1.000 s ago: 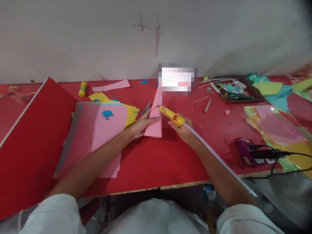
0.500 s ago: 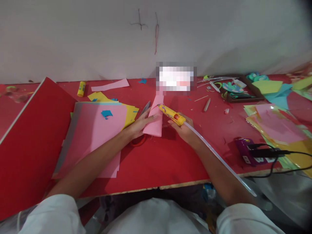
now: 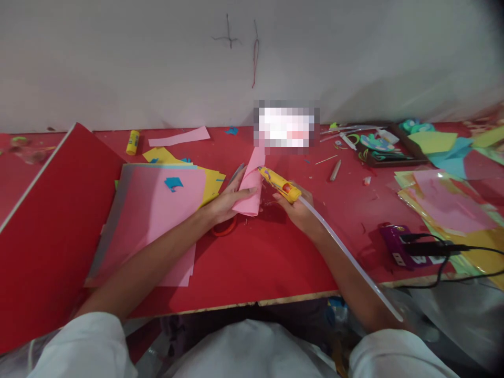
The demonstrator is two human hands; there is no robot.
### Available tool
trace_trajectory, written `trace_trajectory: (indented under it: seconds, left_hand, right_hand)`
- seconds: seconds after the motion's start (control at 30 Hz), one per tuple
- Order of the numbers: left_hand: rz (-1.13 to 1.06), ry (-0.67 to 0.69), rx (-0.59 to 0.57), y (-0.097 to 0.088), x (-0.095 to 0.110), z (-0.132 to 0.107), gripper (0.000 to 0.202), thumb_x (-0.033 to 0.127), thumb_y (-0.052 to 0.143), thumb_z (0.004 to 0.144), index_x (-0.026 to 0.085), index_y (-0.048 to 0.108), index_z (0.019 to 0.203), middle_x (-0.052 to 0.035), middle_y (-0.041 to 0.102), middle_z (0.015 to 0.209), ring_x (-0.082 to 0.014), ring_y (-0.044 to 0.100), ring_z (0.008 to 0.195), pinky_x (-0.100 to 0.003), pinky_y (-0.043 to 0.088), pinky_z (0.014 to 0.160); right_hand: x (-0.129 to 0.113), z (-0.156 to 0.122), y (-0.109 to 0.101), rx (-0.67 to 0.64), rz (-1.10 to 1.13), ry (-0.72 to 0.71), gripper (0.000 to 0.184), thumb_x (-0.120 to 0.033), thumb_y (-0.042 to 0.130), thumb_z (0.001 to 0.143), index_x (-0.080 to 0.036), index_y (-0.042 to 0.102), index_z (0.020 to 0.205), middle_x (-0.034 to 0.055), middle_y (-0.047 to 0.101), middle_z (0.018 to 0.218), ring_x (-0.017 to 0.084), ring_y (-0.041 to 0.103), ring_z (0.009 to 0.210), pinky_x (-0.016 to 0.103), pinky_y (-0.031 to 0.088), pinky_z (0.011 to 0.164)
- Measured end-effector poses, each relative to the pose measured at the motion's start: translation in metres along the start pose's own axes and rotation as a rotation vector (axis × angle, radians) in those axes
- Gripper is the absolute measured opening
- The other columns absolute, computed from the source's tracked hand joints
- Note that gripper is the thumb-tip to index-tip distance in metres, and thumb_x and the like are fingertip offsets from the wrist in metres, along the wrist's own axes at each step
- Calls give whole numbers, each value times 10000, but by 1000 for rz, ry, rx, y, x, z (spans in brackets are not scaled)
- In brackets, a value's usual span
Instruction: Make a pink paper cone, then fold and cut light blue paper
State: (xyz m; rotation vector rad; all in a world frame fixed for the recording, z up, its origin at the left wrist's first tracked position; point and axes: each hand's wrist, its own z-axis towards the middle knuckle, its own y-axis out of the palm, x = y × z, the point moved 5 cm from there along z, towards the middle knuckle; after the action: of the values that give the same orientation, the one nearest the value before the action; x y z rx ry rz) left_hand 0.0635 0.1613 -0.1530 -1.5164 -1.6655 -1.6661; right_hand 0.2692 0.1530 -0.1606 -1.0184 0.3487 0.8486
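My left hand point(image 3: 227, 205) is closed on a rolled pink paper cone point(image 3: 249, 195), its thumb lying across the near part. The cone's narrow end points away from me, toward the wall. In my right hand point(image 3: 297, 207) is a yellow glue gun point(image 3: 280, 184), its nozzle at the overlapping edge of the cone. A long clear glue stick point(image 3: 346, 252) sticks out of the gun's back and runs over my right forearm. Scissors with a red handle point(image 3: 225, 229) lie on the table, partly hidden beneath my left hand.
Pink sheets point(image 3: 157, 220) on a stack lie left, beside a standing red board point(image 3: 51, 226). A yellow glue tube point(image 3: 133, 143) stands behind. Rightward are a purple box with black cables point(image 3: 397, 249), a dark tray point(image 3: 394, 161) and coloured papers point(image 3: 449, 205).
The paper cone has turned slightly in my left hand, and its wide end has tilted upward. The glue gun has shifted slightly right, and the tail of its glue stick has swung left.
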Motion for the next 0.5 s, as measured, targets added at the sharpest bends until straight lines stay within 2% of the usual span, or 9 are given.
trace_trajectory:
  seconds: [0.07,0.17,0.33,0.5]
  left_hand:
    - [5,-4,29,-1,-1,1,1156,230,881,776,406,227,1712,-99,573,1585,-222,751,1041,-386,657,931]
    - [21,-6,49,-1,-1,1,1186,232,886,758,398,212,1719,-94,547,1615,-256,723,1164,-399,631,1001]
    - [50,12,63,-2,1,1,1177,251,896,751,396,240,1717,-89,489,1670,-304,634,1348,-408,586,1073]
    - [71,22,57,0,0,1,1139,253,886,768,424,263,1706,-83,491,1670,-314,635,1351,-452,566,1103]
  right_hand:
    - [4,-2,3,14,12,5,510,-721,528,996,-252,727,1030,109,745,939,310,745,887,456,612,804]
    - [7,-5,7,13,32,14,511,-720,541,989,-249,731,1044,113,753,960,315,746,899,465,614,811]
    - [-1,-3,6,-45,49,9,497,-698,539,1001,-241,729,1051,101,742,939,294,731,866,448,603,803]
    - [-9,-4,6,-90,33,-20,476,-679,533,1016,-244,724,1039,91,717,917,277,715,861,411,587,782]
